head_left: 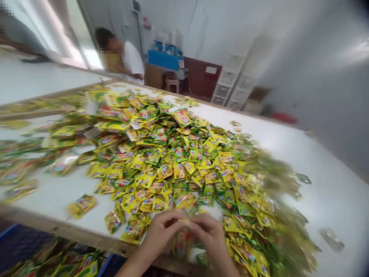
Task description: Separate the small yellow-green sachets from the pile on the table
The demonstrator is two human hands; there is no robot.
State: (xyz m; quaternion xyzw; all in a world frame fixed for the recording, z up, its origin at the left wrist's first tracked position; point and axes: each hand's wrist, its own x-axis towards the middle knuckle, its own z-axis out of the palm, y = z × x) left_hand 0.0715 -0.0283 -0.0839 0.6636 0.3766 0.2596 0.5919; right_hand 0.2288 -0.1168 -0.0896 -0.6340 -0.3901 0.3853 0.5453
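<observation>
My left hand (164, 230) and my right hand (208, 232) meet near the front edge of the table, thumbs and fingers closed in a pinch. Between them hangs a small shiny packet (182, 243), its top edge gripped by both hands; its print is blurred. Just beyond my fingers, a large heap of small yellow and green printed packets (178, 169) spreads over the white table (288, 138). Single packets, such as a yellow packet (81, 206), lie to the left of my left hand.
Below the table's wooden edge (66, 231), a blue crate (106, 265) at lower left holds more packets. Flat yellow packs with white backs (115, 126) lie on the heap's left. Across the table are a person in white (134, 57), a stool (172, 81) and stacked white crates (223, 90).
</observation>
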